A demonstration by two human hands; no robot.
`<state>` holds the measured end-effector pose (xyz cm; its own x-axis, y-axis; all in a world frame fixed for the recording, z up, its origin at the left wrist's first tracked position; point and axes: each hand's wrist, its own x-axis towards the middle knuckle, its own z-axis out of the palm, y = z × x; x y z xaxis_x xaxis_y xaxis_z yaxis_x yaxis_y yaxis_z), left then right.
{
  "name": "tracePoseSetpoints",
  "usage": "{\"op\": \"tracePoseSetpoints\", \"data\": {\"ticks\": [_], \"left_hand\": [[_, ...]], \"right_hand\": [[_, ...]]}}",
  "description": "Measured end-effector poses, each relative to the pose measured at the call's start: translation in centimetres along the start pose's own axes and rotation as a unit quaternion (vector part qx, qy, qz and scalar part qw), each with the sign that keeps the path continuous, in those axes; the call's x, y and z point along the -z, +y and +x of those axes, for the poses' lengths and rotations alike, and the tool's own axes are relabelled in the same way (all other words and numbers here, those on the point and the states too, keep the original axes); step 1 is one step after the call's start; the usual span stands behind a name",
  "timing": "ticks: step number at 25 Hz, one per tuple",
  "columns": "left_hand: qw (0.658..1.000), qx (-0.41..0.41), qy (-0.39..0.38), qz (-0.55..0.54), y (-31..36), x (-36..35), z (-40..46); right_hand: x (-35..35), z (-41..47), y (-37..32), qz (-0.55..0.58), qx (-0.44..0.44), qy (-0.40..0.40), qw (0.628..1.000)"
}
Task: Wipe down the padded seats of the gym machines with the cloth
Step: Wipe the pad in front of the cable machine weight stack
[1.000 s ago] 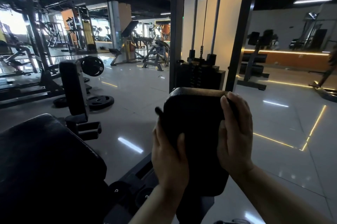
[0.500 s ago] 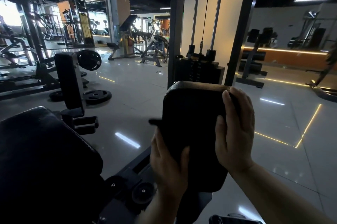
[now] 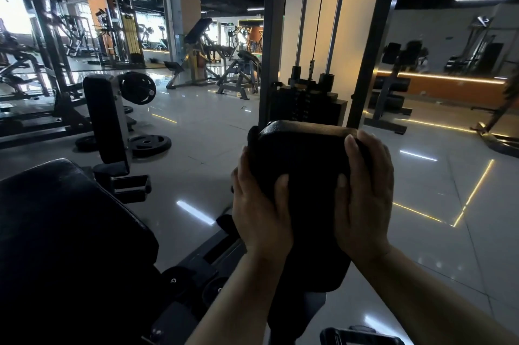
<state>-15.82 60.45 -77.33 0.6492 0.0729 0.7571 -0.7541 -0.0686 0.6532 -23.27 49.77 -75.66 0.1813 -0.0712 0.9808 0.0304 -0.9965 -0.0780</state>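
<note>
A black padded seat (image 3: 309, 165) stands upright on its machine in front of me. My left hand (image 3: 261, 209) grips its left edge, thumb on the front face. Dark cloth (image 3: 224, 222) seems to stick out below and above this hand; it is hard to tell from the pad in the dim light. My right hand (image 3: 362, 193) clasps the pad's right edge, fingers round the side and thumb on the front.
A larger black pad (image 3: 64, 232) fills the lower left. The weight stack and its steel frame (image 3: 306, 103) rise right behind the seat. Another padded machine with weight plates (image 3: 106, 120) stands at the left on the glossy tiled floor (image 3: 435, 204).
My left hand slid a little down the pad's left edge, then back up higher. My right hand stayed on the right edge. The view shifted slightly.
</note>
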Motion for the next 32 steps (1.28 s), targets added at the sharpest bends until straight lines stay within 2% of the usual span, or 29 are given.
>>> {"op": "tracePoseSetpoints", "data": {"ticks": [3,7,12,15,17,19,22,25,29,32], "left_hand": [[1.000,0.014,-0.003,-0.028,-2.7,0.4,-3.8],[0.991,0.124,-0.015,-0.054,-6.4,0.8,-7.9],[0.976,0.185,0.060,-0.096,-2.8,0.3,-5.8],[0.986,0.149,0.059,-0.047,0.2,-0.3,-0.9],[0.994,0.096,0.040,-0.026,0.9,-0.5,-0.4],[1.000,0.028,-0.007,0.011,-0.1,0.0,-3.3],[0.993,-0.004,-0.079,0.093,-4.4,1.0,-8.8],[0.991,0.039,-0.071,0.106,-5.7,1.2,-9.2],[0.998,-0.008,-0.032,0.056,-2.5,0.8,-4.8],[0.998,-0.002,-0.011,0.066,1.3,0.0,0.2]], "right_hand": [[-0.2,-0.2,-0.1,-0.004,-0.002,0.007,1.000],[-0.4,-0.2,-0.1,-0.002,-0.007,0.021,1.000],[-0.4,-0.3,0.2,-0.002,-0.004,0.015,1.000],[-0.6,-0.3,0.3,-0.011,-0.006,0.006,1.000],[-0.6,-0.4,0.4,-0.015,-0.002,0.004,1.000],[-0.5,-0.3,0.4,-0.007,0.005,0.008,1.000],[-0.5,-0.4,0.3,-0.002,0.004,0.014,1.000],[-0.7,-0.4,0.5,0.010,-0.001,0.012,1.000],[-0.6,-0.5,0.6,0.038,-0.012,0.001,0.999],[-0.4,-0.5,0.6,0.068,-0.018,0.002,0.998]]}}
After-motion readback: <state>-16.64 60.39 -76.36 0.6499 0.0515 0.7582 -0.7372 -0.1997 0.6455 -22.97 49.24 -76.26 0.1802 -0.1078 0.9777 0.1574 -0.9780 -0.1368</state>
